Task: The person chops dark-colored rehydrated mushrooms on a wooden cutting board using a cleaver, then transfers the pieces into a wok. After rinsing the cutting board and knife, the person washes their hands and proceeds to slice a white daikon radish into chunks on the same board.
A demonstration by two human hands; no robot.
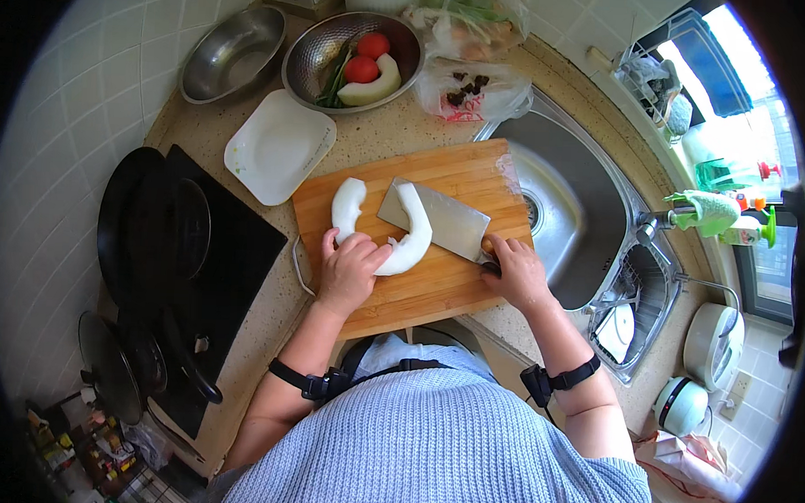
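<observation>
A cleaver [443,219] lies nearly flat on the wooden cutting board [476,170], and my right hand [517,271] is closed round its handle at the board's right side. Two curved pieces of peeled white melon, which look like winter melon, lie on the board. The longer melon piece [418,230] curves over part of the blade; the shorter melon piece [347,205] is to its left. My left hand [349,267] grips the melon at the near end, with the thumb against the longer piece and fingertips by the shorter one. The fingers partly hide where the pieces end.
Behind the board stand a white square plate [269,149], an empty metal bowl [235,55] and a metal bowl [306,84] with two tomatoes, greens and a melon slice. Plastic bags [505,95] lie beside them. A sink [590,205] is right, a black cooktop [234,237] left.
</observation>
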